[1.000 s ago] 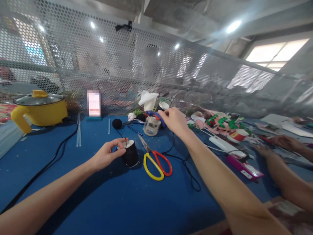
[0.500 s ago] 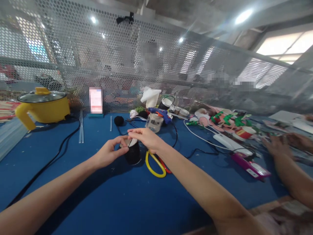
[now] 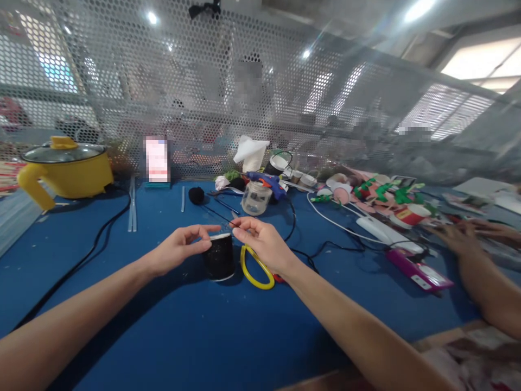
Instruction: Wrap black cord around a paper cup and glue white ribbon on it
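A paper cup wrapped in black [image 3: 220,260] stands on the blue table, its white rim showing. My left hand [image 3: 179,245] pinches the cup at its rim from the left, the index finger stretched over the opening. On the cup's right, my right hand [image 3: 260,241] is closed on a strand of black yarn [image 3: 217,213] between thumb and fingers. That strand runs back to a black yarn ball [image 3: 196,196]. Scissors with a yellow handle [image 3: 259,285] lie beside the cup, partly hidden under my right hand.
Behind my hands are a clear jar [image 3: 256,199] and a blue glue gun [image 3: 272,183]. A yellow electric pot [image 3: 77,175] and a phone [image 3: 158,160] stand at the left. Right are a purple power strip [image 3: 419,271], craft pieces and another person's hands [image 3: 464,239].
My right hand has moved right and off the cup's opening, drawing the black yarn with it. My left hand stays at the rim. The cup's opening is now seen nearly edge-on.
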Tool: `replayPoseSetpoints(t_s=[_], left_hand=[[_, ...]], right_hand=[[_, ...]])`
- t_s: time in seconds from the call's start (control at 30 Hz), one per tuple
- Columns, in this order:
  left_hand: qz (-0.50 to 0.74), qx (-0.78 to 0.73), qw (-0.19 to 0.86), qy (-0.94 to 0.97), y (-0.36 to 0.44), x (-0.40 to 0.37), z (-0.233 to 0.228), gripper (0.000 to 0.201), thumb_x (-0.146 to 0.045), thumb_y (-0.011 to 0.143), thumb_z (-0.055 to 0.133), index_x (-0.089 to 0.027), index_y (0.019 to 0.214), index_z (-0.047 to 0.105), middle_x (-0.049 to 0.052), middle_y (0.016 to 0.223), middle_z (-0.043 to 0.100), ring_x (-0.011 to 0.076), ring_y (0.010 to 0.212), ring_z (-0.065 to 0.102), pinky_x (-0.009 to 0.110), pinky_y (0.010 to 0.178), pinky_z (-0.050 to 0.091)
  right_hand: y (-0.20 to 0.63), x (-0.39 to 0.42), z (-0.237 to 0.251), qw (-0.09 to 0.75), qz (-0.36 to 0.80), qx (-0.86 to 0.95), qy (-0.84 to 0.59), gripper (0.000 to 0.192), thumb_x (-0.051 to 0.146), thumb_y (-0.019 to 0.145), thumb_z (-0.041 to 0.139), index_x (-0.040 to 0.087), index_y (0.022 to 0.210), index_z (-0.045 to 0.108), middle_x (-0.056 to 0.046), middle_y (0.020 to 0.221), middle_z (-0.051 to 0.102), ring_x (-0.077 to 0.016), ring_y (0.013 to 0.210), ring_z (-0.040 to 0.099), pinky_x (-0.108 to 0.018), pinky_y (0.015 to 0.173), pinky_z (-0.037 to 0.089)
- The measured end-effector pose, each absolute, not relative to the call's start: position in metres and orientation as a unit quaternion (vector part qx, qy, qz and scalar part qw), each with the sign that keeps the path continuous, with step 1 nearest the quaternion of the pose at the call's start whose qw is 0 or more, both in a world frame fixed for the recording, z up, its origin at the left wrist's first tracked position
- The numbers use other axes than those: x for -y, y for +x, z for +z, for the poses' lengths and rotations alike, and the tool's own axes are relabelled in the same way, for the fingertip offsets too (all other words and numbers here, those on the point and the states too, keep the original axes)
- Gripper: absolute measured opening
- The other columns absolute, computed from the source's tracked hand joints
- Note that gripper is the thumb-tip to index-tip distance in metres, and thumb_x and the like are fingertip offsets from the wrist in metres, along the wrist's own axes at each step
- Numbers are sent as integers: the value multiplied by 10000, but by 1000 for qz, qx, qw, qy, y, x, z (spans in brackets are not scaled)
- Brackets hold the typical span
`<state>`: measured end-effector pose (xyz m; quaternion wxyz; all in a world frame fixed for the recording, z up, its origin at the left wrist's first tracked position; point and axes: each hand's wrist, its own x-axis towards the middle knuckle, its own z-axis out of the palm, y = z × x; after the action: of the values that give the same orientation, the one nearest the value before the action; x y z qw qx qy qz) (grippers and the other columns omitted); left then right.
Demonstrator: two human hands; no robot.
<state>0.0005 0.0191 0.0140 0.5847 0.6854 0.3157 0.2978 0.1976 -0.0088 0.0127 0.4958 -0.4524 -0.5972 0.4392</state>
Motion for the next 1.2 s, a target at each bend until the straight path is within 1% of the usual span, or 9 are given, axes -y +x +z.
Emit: replayPoseSetpoints(t_s=[0.1, 0.23, 0.47, 0.57, 0.7, 0.87, 0.97, 1.07, 1.2], left_hand=[[284, -314, 589, 688, 1, -19, 15, 199, -306, 750, 578, -157, 649, 493, 107, 1275, 496, 240, 1165, 451, 398, 980, 274], [277, -306, 596, 689, 0, -20, 15, 190, -304, 752, 578, -157, 663, 496, 103, 1281, 490, 237, 1166, 450, 391, 974, 283], [266, -296, 598, 695, -2, -22, 18, 202, -327, 744, 588, -155, 676, 505, 108, 1282, 487, 243, 1190, 422, 389, 990, 264], [261, -292, 593, 704, -2, -23, 18, 202, -331, 748, 585, -155, 687, 506, 109, 1278, 488, 246, 1198, 412, 393, 996, 258], [251, -289, 580, 719, -3, -26, 18, 201, -341, 761, 566, -156, 711, 503, 115, 1280, 483, 250, 1205, 399, 402, 994, 266], [225, -285, 536, 762, -6, -29, 21, 150, -304, 775, 540, -164, 744, 496, 103, 1269, 490, 238, 1241, 344, 406, 1010, 245], [200, -286, 493, 797, -7, -28, 25, 150, -277, 728, 586, -162, 747, 492, 104, 1242, 503, 247, 1213, 375, 409, 1001, 261], [179, -294, 442, 828, -6, -26, 29, 164, -287, 699, 608, -162, 758, 520, 99, 1198, 532, 248, 1196, 391, 408, 997, 271], [217, -329, 396, 830, 0, -18, 29, 182, -335, 706, 589, -173, 762, 528, 106, 1182, 550, 249, 1178, 419, 410, 977, 303]], right_hand=[[198, 8, 7, 496, 440, 592, -457, 165, 315, 707, 592, 166, 672, 530, -78, 1009, 561, -153, 874, 551, -316, 788, 419], [197, 8, 3, 496, 456, 580, -458, 164, 313, 707, 595, 168, 677, 524, -89, 1012, 571, -164, 908, 551, -336, 817, 413], [196, 7, 1, 501, 457, 573, -460, 176, 309, 699, 607, 174, 651, 504, -87, 965, 600, -174, 933, 554, -342, 829, 407], [196, 5, -1, 500, 449, 574, -468, 185, 327, 703, 605, 175, 660, 509, -77, 919, 616, -173, 893, 562, -331, 787, 415], [195, 4, -3, 490, 422, 594, -479, 195, 354, 712, 596, 177, 676, 523, -41, 805, 612, -154, 765, 560, -303, 700, 419], [194, 5, -5, 492, 387, 613, -481, 196, 352, 729, 578, 183, 660, 507, -11, 741, 584, -139, 709, 539, -280, 655, 412], [194, 5, -7, 497, 377, 618, -478, 204, 354, 734, 572, 183, 652, 497, -13, 744, 582, -138, 709, 535, -278, 649, 412], [193, 6, -7, 496, 365, 623, -483, 196, 355, 737, 568, 184, 666, 503, -16, 743, 585, -141, 708, 536, -279, 651, 414], [189, 11, -2, 482, 347, 633, -497, 185, 348, 745, 554, 192, 665, 496, -15, 732, 593, -136, 659, 529, -276, 624, 416]])
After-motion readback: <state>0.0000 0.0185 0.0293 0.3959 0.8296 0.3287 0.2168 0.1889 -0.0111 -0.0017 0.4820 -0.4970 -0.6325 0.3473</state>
